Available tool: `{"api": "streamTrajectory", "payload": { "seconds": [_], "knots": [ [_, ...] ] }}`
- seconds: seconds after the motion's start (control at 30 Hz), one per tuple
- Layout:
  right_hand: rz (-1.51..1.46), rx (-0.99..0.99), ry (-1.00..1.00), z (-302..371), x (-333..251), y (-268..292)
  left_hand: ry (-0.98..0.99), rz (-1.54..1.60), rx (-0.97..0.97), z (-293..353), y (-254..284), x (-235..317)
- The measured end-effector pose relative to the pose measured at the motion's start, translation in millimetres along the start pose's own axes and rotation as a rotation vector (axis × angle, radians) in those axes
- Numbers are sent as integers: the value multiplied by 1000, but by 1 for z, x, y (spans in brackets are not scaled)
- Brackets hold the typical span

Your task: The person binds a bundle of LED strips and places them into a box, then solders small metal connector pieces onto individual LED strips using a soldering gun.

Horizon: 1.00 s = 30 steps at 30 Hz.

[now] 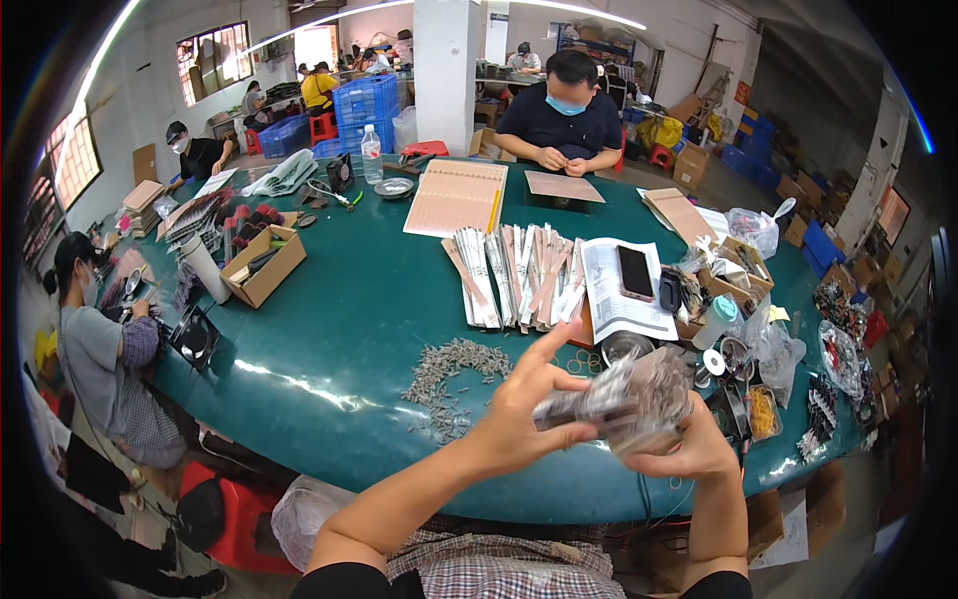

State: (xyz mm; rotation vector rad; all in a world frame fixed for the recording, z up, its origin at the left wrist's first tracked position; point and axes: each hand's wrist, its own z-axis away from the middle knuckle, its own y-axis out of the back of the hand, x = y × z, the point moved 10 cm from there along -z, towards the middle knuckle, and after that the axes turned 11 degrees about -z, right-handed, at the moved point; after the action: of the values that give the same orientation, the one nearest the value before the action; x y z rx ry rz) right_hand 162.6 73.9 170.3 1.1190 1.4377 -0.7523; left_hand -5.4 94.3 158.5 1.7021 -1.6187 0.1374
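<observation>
Here, left hand (517, 407) and right hand (705, 445) hold a blurred bundle (647, 397) inside table edge (579, 511).

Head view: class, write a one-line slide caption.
Left hand and right hand hold a blurred bundle above a cluttered green table.

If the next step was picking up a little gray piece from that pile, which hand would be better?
Probably the left hand: in this view it looks much nearer the pile of little gray pieces. The right hand is farther off, at the blurred bundle's right side.
</observation>
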Motion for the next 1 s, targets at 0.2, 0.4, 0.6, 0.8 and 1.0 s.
{"api": "streamTrajectory", "payload": {
  "seconds": [0.2, 0.4, 0.6, 0.8, 1.0],
  "knots": [
    [73, -400, -96, 4, 5, -33, 109, 426, -345, -8, -30, -3],
    [186, -438, 26, -5, -4, -41, 228, 548, -458, 9, -50, 10],
    [454, -215, 199, -8, -12, -33, 500, 643, -167, 31, -40, -28],
    [602, -5, 197, -11, -8, -33, 578, 478, -32, 31, -29, -40],
    [631, 80, 192, -12, -11, -35, 551, 361, 79, 25, -22, -38]
  ]
}}
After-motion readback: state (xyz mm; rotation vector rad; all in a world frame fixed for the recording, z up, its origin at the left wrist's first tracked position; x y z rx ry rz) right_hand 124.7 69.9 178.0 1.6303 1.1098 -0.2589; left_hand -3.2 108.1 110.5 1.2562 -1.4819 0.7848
